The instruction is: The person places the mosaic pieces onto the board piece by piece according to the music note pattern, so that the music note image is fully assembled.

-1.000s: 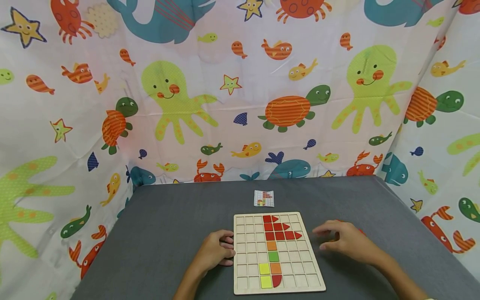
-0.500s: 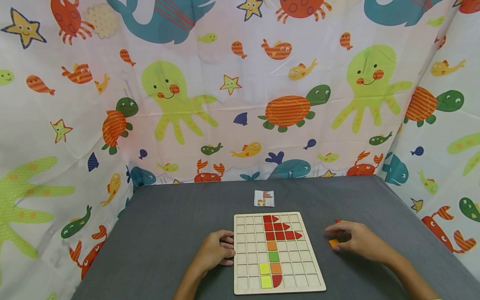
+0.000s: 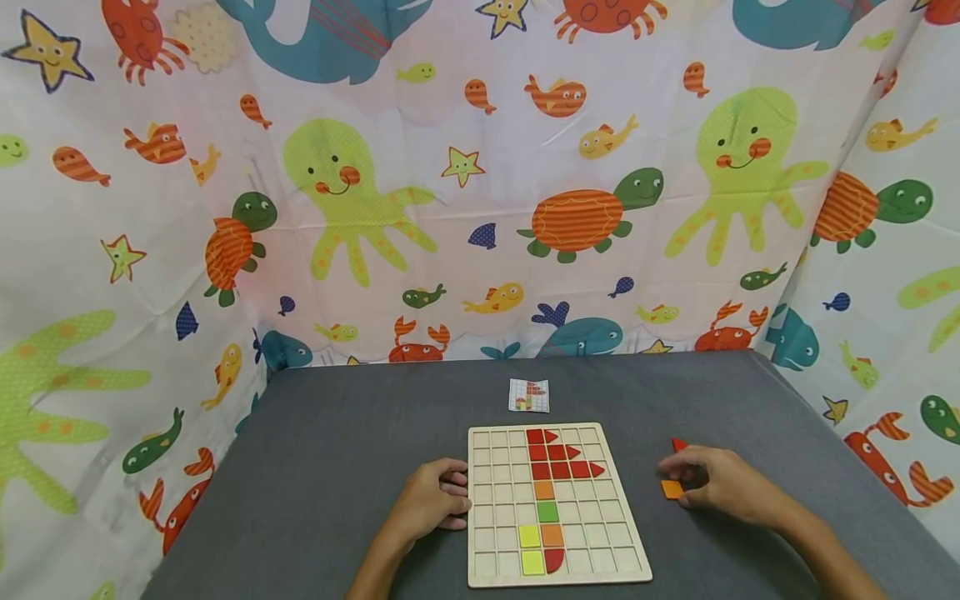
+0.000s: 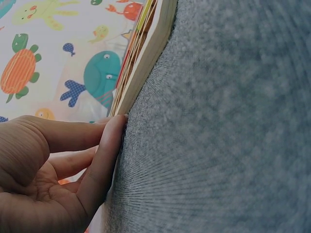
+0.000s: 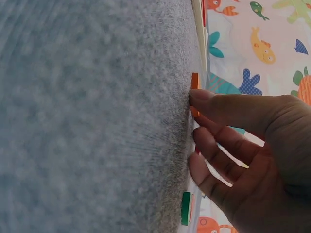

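Observation:
My left hand [image 3: 438, 496] pinches the left edge of a pale wooden grid board [image 3: 600, 550]; in the left wrist view its fingertips meet at the rim [image 4: 146, 73]. Red squares and triangles, a green tile [image 3: 547, 512], orange and yellow tiles and a rounded red piece [image 3: 553, 561] sit in the grid. Right of the board, the fingers and thumb of my right hand [image 3: 723, 483] are at an orange square tile [image 3: 671, 489] on the table. The right wrist view has the thumb across that tile [image 5: 195, 80], the forefinger close beside it.
A red piece [image 3: 678, 444] lies just beyond my right fingers. A green block [image 5: 186, 208] shows low in the right wrist view. Behind the board lies a small printed pattern card [image 3: 528, 396] on the grey tabletop [image 3: 360, 433]. A sea-animal curtain [image 3: 480, 208] encloses the table.
My right hand has moved right, away from the board, to the orange square tile, which has come into view and shifted slightly. My left hand stays at the board's edge.

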Demonstrator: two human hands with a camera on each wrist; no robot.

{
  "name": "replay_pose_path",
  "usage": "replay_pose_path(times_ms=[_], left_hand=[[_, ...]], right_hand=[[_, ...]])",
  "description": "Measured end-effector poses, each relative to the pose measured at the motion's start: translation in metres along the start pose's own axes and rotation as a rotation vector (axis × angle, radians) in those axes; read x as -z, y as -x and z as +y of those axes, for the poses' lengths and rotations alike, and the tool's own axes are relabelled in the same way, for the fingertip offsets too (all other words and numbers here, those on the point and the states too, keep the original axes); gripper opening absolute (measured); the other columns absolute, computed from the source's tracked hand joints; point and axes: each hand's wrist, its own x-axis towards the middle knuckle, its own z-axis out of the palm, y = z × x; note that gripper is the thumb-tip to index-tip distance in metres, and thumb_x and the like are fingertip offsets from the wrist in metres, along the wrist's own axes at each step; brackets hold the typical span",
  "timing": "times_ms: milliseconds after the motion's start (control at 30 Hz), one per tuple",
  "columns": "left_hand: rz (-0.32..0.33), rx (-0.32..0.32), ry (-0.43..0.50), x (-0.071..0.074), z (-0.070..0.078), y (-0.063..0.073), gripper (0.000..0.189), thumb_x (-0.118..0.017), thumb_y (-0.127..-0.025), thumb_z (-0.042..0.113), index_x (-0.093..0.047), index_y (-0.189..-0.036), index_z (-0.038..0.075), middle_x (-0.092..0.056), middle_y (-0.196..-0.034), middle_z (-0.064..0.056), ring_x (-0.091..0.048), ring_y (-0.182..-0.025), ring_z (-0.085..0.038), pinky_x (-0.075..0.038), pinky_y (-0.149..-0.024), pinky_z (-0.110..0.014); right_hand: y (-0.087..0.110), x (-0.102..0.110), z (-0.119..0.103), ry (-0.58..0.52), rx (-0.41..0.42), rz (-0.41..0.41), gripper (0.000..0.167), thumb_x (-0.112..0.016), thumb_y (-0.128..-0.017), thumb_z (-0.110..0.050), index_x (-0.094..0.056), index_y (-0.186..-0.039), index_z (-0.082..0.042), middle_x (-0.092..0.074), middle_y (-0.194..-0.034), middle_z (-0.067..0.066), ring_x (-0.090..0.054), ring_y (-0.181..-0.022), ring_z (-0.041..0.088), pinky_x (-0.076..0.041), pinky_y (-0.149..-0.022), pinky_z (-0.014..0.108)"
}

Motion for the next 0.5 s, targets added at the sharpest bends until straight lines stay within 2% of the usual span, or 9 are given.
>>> replay_pose_path(times_ms=[200,500], left_hand=[[-0.004,-0.004,0.001,0.0001,0.0005,0.0001,0.058,-0.075,-0.082,-0.012,-0.059,-0.138,-0.010,-0.063,-0.117,-0.018,-0.068,-0.097,-0.021,-0.068,-0.065,-0.039],[-0.010,-0.008,0.011,0.0007,0.0008,0.0001,0.059,-0.074,-0.083,-0.012,-0.058,-0.139,-0.011,-0.062,-0.118,-0.019,-0.067,-0.098,-0.022,-0.068,-0.065,-0.039]], right_hand=[[-0.0009,0.0015,-0.0009,0.016,-0.044,-0.025,0.032,-0.086,-0.085,-0.016,-0.078,-0.115,-0.009,-0.069,-0.103,-0.003,-0.057,-0.088,0.009,-0.052,-0.072,0.022],[-0.0014,-0.0026,-0.0059,0.079,-0.022,-0.008,0.026,-0.085,-0.087,-0.025,-0.081,-0.111,-0.015,-0.067,-0.099,-0.007,-0.054,-0.086,0.006,-0.049,-0.070,0.022]])
